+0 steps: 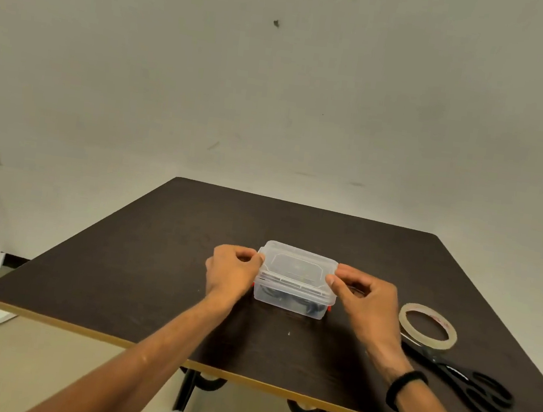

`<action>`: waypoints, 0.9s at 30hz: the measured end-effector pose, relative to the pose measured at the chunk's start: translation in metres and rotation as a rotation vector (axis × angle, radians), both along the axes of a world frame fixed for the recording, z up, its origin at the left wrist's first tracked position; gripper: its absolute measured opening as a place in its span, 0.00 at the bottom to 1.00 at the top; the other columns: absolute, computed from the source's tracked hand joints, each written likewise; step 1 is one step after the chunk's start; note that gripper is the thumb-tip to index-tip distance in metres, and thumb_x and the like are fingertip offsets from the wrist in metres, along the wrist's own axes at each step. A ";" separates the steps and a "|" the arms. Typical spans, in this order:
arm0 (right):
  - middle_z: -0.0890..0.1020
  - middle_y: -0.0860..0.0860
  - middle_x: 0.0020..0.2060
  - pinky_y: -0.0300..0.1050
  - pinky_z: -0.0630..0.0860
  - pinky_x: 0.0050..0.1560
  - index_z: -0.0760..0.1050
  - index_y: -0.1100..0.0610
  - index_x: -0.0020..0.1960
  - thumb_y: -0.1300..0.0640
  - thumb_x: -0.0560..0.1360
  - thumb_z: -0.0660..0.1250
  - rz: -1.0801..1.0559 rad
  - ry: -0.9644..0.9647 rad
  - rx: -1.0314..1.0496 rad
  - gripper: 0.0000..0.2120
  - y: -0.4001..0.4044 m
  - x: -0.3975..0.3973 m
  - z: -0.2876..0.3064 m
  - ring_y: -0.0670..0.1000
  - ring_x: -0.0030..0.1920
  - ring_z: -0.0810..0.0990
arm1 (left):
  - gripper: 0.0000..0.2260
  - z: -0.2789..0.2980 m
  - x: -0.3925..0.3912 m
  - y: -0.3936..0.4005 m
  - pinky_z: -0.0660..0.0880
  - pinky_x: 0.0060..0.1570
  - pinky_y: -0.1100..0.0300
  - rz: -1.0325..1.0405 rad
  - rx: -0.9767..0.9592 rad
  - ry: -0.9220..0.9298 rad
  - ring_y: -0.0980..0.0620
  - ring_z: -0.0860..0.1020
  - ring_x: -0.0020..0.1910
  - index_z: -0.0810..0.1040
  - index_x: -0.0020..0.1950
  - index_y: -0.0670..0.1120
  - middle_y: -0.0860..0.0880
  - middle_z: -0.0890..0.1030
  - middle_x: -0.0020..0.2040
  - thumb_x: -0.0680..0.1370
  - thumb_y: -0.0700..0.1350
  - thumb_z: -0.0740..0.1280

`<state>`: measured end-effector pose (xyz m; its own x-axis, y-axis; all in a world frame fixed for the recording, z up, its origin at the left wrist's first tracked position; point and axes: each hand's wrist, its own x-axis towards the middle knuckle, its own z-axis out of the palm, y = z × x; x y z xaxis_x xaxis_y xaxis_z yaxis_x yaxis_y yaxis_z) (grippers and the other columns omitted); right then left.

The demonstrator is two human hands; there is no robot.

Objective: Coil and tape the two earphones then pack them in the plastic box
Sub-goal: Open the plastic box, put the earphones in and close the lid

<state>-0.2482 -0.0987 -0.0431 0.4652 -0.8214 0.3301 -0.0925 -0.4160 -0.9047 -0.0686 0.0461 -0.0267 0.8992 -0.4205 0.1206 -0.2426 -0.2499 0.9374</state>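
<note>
A clear plastic box [291, 297] stands in the middle of the dark table [152, 276] with its clear lid [297, 265] on top. Dark coiled earphones [286, 300] show through the box's front wall. My left hand [232, 273] grips the lid's left end with curled fingers. At the lid's right end, my right hand [363, 297] pinches the edge between thumb and fingers. Small red latches [329, 308] show at the box's lower corners beside both hands.
A roll of clear tape [428, 324] lies to the right of the box. Black scissors [466, 387] lie nearer the table's front right. The table's pale front edge [93, 333] runs below my forearms. A wall stands behind the table.
</note>
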 end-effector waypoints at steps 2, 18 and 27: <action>0.85 0.44 0.56 0.35 0.79 0.52 0.86 0.52 0.56 0.53 0.74 0.78 -0.026 0.014 -0.017 0.11 0.000 0.002 -0.001 0.39 0.52 0.83 | 0.08 0.001 0.001 0.000 0.78 0.49 0.61 -0.004 0.027 -0.012 0.55 0.83 0.49 0.88 0.55 0.46 0.51 0.87 0.50 0.79 0.48 0.73; 0.88 0.49 0.51 0.48 0.86 0.49 0.86 0.53 0.55 0.56 0.75 0.78 -0.071 -0.040 0.261 0.09 -0.011 0.014 -0.006 0.51 0.53 0.87 | 0.09 0.000 0.021 0.001 0.86 0.44 0.51 -0.036 0.010 0.130 0.50 0.88 0.39 0.86 0.51 0.44 0.46 0.87 0.46 0.73 0.43 0.79; 0.86 0.62 0.53 0.55 0.85 0.51 0.80 0.66 0.59 0.54 0.78 0.75 0.077 0.164 0.723 0.17 -0.022 0.012 0.018 0.60 0.52 0.87 | 0.13 0.026 0.040 0.005 0.83 0.57 0.46 -0.334 0.139 0.636 0.40 0.85 0.54 0.80 0.59 0.36 0.36 0.84 0.56 0.77 0.40 0.75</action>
